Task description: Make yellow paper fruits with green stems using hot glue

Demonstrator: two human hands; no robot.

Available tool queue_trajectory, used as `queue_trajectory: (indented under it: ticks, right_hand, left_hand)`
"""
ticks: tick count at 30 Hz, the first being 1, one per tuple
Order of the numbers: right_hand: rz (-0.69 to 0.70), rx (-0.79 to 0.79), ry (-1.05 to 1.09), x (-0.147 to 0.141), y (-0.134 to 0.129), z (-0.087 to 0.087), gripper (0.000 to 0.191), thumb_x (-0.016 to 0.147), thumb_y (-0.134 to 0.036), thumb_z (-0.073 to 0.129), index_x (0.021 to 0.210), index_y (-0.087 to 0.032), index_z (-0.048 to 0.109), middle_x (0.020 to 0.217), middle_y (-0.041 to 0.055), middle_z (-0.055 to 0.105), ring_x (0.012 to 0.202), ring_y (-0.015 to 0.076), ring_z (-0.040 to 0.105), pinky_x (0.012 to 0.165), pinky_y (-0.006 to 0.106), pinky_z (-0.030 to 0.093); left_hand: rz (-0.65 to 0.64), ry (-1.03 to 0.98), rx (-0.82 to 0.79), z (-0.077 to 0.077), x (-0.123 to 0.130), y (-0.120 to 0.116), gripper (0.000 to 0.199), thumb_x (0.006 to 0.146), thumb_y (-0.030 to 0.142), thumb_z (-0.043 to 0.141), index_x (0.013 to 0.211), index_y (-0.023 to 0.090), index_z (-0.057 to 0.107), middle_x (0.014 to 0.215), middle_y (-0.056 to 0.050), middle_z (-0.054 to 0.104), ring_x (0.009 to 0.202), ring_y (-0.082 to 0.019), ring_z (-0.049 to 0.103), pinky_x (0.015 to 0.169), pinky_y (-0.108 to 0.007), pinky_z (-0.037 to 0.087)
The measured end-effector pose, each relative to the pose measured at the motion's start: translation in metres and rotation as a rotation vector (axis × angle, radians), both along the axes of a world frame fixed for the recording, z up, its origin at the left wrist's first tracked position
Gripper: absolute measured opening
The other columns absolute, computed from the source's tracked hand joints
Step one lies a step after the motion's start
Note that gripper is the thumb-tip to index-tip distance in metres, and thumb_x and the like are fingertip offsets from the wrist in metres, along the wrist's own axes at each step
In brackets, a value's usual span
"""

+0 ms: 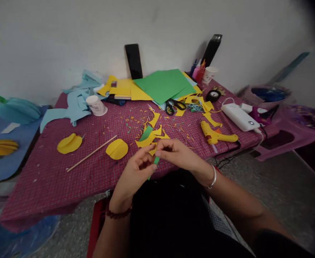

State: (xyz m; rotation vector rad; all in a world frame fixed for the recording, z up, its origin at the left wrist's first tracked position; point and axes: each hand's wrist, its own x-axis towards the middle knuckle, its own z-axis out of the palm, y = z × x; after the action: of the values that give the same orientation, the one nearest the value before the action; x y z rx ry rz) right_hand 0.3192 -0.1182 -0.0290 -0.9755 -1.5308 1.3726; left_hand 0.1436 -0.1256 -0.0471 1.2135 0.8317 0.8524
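A narrow green paper strip (156, 161) is pinched between both hands at the table's front edge. My left hand (137, 168) grips its lower part between thumb and fingers, and a short end hangs below. My right hand (175, 154) pinches the strip's upper end. Just beyond the hands lie yellow paper scraps (157, 120) and a green paper piece (146, 133). To the left are two yellow folded paper rounds, one (117, 149) near my left hand and another (69, 143) farther off, with a thin wooden stick (91, 154) between them.
Black scissors (174, 106) lie before green sheets (165, 86). A yellow glue gun (216, 134) and white power bank (240, 116) are at the right. A paper cup (96, 105) stands by blue paper (76, 104); a phone (134, 61) and black bottle (212, 50) lean on the wall.
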Motion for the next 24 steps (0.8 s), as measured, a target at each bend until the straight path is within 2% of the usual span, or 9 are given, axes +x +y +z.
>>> queue_trajectory:
  ticks: [3,7,11,16,20,22,24]
  right_hand:
    - [-0.108,-0.024,0.056,0.000,-0.002,-0.002,0.025,0.079,-0.035,0.065,0.067,-0.017,0.052,0.063,-0.0053,0.045,0.058,0.0093,0.038,0.055,0.024,0.029]
    - [-0.204,-0.086,0.129,0.001,-0.006,-0.009,0.029,0.077,-0.041,0.067,0.067,-0.019,0.052,0.062,-0.0060,0.044,0.057,0.0091,0.036,0.055,0.024,0.028]
    - [-0.194,-0.128,0.097,0.004,-0.015,-0.016,0.027,0.078,-0.040,0.068,0.070,-0.018,0.055,0.062,-0.0060,0.044,0.056,0.0087,0.035,0.053,0.024,0.027]
    - [-0.061,-0.176,0.044,0.002,-0.027,-0.016,0.019,0.078,-0.032,0.068,0.071,-0.017,0.058,0.063,-0.0049,0.048,0.056,0.0085,0.039,0.053,0.023,0.029]
    - [-0.105,-0.164,0.073,-0.001,-0.031,-0.015,0.018,0.078,-0.030,0.068,0.071,-0.017,0.057,0.064,-0.0050,0.048,0.057,0.0090,0.039,0.053,0.023,0.030]
    - [-0.138,-0.176,0.131,-0.002,-0.030,-0.015,0.019,0.077,-0.031,0.070,0.071,-0.017,0.058,0.065,-0.0046,0.050,0.058,0.0094,0.040,0.054,0.023,0.030]
    - [-0.133,-0.200,0.195,-0.001,-0.029,-0.018,0.021,0.075,-0.033,0.072,0.072,-0.017,0.059,0.065,-0.0045,0.051,0.059,0.0094,0.042,0.056,0.023,0.032]
  left_hand:
    - [0.013,0.022,-0.005,-0.004,-0.003,-0.001,0.030,0.074,0.022,0.070,0.104,0.022,0.070,0.073,0.003,0.059,0.063,-0.008,0.047,0.060,-0.022,0.037]
    - [0.048,0.064,-0.002,-0.004,-0.008,-0.005,0.005,0.077,0.023,0.069,0.078,0.019,0.071,0.063,0.004,0.055,0.056,-0.007,0.040,0.055,-0.021,0.032]
    - [0.129,0.053,0.006,-0.003,-0.012,-0.007,0.016,0.078,0.025,0.068,0.065,0.017,0.064,0.056,0.006,0.046,0.053,-0.007,0.035,0.051,-0.021,0.027]
    - [0.309,-0.036,0.021,-0.003,-0.009,-0.009,0.017,0.077,0.024,0.069,0.064,0.016,0.061,0.060,0.005,0.048,0.056,-0.007,0.037,0.050,-0.020,0.028]
    - [0.422,-0.152,-0.027,-0.001,-0.003,-0.012,0.020,0.082,0.035,0.063,0.072,0.018,0.061,0.060,0.004,0.051,0.053,-0.007,0.041,0.047,-0.018,0.030]
    - [0.423,-0.223,-0.050,0.000,0.000,-0.013,0.019,0.081,0.039,0.062,0.079,0.020,0.060,0.064,0.003,0.054,0.053,-0.008,0.044,0.045,-0.018,0.032]
    - [0.367,-0.270,-0.063,-0.001,0.004,-0.014,0.021,0.074,0.036,0.069,0.087,0.022,0.063,0.065,0.003,0.056,0.053,-0.008,0.045,0.045,-0.018,0.033]
